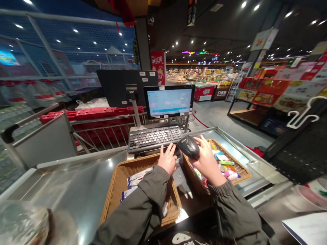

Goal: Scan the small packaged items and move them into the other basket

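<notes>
My right hand (206,160) grips a black rounded device, which looks like a barcode scanner (189,147), held above the gap between two baskets. My left hand (168,160) has its fingers apart, just in front of the lower edge of the black keyboard (155,136); nothing shows in it. Under my left forearm is a wicker basket (114,180) with several white-and-blue packets (133,183). A second wicker basket (245,173), partly behind my right hand and wrist, holds small colourful packaged items (227,168).
A lit monitor (171,102) stands behind the keyboard, beside another screen's dark back (114,86). The metal counter (84,177) spreads around the baskets. Clear plastic packaging (22,221) lies front left. A grey object with white tips (181,177) sits between the baskets. Shelves (276,88) stand right.
</notes>
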{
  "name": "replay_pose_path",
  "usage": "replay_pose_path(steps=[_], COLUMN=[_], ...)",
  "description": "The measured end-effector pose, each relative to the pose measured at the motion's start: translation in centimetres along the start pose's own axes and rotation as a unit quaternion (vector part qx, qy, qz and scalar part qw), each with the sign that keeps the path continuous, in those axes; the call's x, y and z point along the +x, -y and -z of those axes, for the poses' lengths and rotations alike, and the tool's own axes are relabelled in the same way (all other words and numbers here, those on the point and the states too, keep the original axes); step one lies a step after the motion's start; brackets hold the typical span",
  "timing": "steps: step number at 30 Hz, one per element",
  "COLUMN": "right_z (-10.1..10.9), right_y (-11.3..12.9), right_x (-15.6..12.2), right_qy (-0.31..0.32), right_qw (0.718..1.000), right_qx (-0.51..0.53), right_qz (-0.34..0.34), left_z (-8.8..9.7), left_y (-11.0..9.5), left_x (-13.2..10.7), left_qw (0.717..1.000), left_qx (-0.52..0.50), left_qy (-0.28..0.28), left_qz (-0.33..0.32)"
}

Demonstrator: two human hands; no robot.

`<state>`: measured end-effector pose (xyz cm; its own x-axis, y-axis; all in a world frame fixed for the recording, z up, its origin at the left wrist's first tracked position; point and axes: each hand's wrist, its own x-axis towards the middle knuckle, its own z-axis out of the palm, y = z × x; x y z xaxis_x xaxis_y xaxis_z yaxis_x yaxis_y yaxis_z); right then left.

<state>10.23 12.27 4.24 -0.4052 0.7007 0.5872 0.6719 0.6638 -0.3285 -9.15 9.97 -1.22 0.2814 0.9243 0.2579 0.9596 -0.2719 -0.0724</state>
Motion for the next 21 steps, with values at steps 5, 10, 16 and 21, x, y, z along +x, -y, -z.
replay_pose_path(steps=[5,10,16,21], right_z=[2.5,4.1,4.4,4.2], right_y=[-4.1,-7.7,-11.0,-12.8], right_x=[-0.3,-0.1,0.3,0.8], right_qy=[-0.044,-0.049,-0.045,-0.038], right_qw=[0.997,0.992,0.991,0.992], right_qx=[-0.041,-0.069,-0.064,-0.053], right_qz=[-0.049,-0.092,-0.11,-0.108], left_z=[-2.0,-4.5,-7.5,-9.8], left_y=[-5.1,-9.3,-12.2,-13.7], left_x=[4.3,8.1,12.0,14.3], left_qw=[0.998,0.995,0.994,0.992], left_qx=[-0.017,-0.045,-0.062,-0.047], left_qy=[0.013,0.035,0.071,0.112], left_qz=[-0.057,-0.079,-0.06,-0.038])
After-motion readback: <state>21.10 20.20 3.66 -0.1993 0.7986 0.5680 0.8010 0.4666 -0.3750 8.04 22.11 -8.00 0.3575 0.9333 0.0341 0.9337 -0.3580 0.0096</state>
